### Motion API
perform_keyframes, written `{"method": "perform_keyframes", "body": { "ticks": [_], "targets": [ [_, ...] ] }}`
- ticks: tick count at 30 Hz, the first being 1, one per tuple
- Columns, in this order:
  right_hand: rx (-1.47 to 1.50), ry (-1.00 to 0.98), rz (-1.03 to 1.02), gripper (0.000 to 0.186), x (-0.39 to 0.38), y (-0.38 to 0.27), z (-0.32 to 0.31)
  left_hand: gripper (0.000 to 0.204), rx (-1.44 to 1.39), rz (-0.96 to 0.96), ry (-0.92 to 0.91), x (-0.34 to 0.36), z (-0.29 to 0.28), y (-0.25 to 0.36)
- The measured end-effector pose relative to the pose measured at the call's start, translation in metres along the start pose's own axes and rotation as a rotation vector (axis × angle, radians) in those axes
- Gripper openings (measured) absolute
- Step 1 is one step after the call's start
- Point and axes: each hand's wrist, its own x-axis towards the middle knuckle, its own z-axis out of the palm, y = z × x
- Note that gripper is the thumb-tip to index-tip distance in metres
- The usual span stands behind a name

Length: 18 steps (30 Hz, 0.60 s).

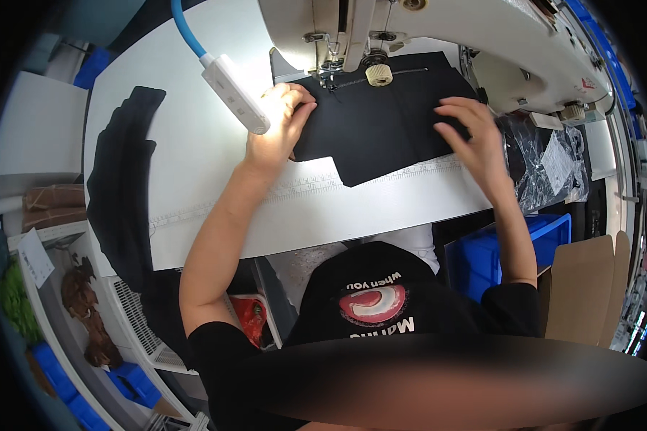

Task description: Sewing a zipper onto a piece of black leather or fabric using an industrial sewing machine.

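A black fabric piece [381, 133] lies flat on the white sewing table [194, 165], its far side beneath the sewing machine's needle and presser foot [328, 77]. The near edge has a square notch on the left. A thin grey line crosses its far part. At the left edge, my left hand [277, 129] pinches the cloth, thumb and fingers together. My right hand [476, 140] hovers over the right edge, thumb apart from its curved fingers. Under the machine head is a cream knob [379, 72].
A white lamp [236, 93] on a blue cable hangs beside my left hand. Black cloth pieces [122, 187] are stacked along the table's left side and drape over it. To the right sit clear plastic packaging [546, 165], a blue bin [474, 262] and a cardboard box [582, 287].
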Motion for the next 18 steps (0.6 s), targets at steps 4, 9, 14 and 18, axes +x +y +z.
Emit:
{"method": "perform_keyframes", "body": {
  "ticks": [4, 9, 14, 18],
  "targets": [
    [0.201, -0.077, -0.052, 0.022, 0.027, -0.025, 0.06, 0.011, -0.083, -0.044, -0.015, -0.003, 0.001, -0.005],
    [-0.111, -0.073, -0.171, 0.022, 0.066, -0.042, 0.11, 0.012, -0.064, -0.016, -0.002, -0.007, 0.001, -0.006],
    [0.426, -0.216, 0.339, 0.017, 0.08, -0.029, 0.093, 0.011, -0.036, -0.002, -0.019, -0.005, 0.0, -0.007],
    [0.579, -0.106, 0.365, 0.015, 0.081, -0.02, 0.081, 0.01, 0.018, 0.025, -0.02, -0.005, -0.002, -0.004]
  ]
}}
